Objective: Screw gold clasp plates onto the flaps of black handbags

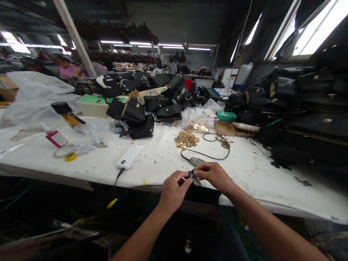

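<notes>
Probably a leather-goods workshop: black bags [168, 111] heap a long white worktable [160, 165] under strip lights [171, 46].

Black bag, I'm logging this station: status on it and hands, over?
Left hand and right hand pinching small dark piece. Black bag below them, at table's near edge. Corded grey tool just beyond hands.

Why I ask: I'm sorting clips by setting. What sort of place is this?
Probably a bag workshop or factory: black bags lie heaped on a long white table, with a pile of gold-coloured fittings nearby, and other people are in the background.
</notes>
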`<state>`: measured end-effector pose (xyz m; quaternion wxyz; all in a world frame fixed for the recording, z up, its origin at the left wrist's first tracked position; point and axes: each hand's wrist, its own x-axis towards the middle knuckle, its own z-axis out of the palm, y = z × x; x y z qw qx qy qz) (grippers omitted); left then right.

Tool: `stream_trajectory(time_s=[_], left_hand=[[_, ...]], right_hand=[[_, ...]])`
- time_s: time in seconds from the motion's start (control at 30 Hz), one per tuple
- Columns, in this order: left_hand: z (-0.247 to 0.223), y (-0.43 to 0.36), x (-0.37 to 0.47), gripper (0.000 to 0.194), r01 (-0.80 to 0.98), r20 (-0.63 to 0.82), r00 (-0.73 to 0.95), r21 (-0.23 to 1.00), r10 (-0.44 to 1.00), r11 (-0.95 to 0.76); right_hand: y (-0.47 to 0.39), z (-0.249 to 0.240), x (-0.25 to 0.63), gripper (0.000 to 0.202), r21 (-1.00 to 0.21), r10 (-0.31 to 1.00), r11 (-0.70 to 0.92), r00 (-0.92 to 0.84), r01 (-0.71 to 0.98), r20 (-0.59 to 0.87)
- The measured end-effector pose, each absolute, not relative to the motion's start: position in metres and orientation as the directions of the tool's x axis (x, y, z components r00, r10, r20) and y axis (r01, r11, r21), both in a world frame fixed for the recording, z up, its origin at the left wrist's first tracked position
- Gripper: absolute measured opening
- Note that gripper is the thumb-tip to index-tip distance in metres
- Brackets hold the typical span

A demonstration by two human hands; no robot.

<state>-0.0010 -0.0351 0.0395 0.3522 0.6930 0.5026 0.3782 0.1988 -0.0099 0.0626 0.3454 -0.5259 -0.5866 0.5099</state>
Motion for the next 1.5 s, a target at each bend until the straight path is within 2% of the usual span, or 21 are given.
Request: stream_trajectory(time_s=[0.07, 0.27, 0.57, 0.83, 1.0, 1.23, 1.4, 1.5], left_hand=[[0.037, -0.034, 0.000, 0.016, 0.406, 0.167, 0.170, 0.886, 0.971, -0.223], [0.033, -0.031, 0.003, 0.022, 0.365, 0.209, 0.130, 0.899, 0.969, -0.243], [0.036, -0.029, 0.002, 0.026, 0.354, 0.092, 0.130, 0.926, 0.987, -0.133], [0.040, -0.028, 0.003, 0.022, 0.246, 0.069, 0.164, 0.963, 0.984, -0.109], [0.040, -0.026, 0.002, 0.021, 0.237, 0.033, 0.176, 0.969, 0.984, -0.075], [0.042, -0.025, 0.003, 0.022, 0.289, 0.052, 0.215, 0.950, 0.975, -0.114], [0.041, -0.027, 0.005, 0.027, 0.287, 0.075, 0.197, 0.949, 0.978, -0.130], [0.040, -0.027, 0.005, 0.027, 0.272, 0.092, 0.191, 0.952, 0.977, -0.143]], right_hand=[[-0.010, 0.066, 0.197, 0.028, -0.963, 0.958, -0.118, -0.227, 0.244, -0.175], [-0.009, 0.069, 0.195, 0.029, -0.956, 0.958, -0.066, -0.248, 0.285, -0.141], [-0.013, 0.065, 0.195, 0.035, -0.941, 0.954, -0.016, -0.277, 0.339, -0.116], [-0.022, 0.080, 0.184, 0.021, -0.854, 0.965, 0.180, -0.254, 0.489, 0.058], [-0.023, 0.077, 0.182, 0.021, -0.808, 0.954, 0.258, -0.273, 0.529, 0.126], [-0.020, 0.070, 0.191, 0.024, -0.882, 0.959, 0.168, -0.279, 0.440, 0.043], [-0.021, 0.063, 0.192, 0.027, -0.950, 0.975, 0.044, -0.219, 0.309, -0.026], [-0.021, 0.061, 0.191, 0.025, -0.963, 0.983, 0.028, -0.184, 0.268, -0.023]])
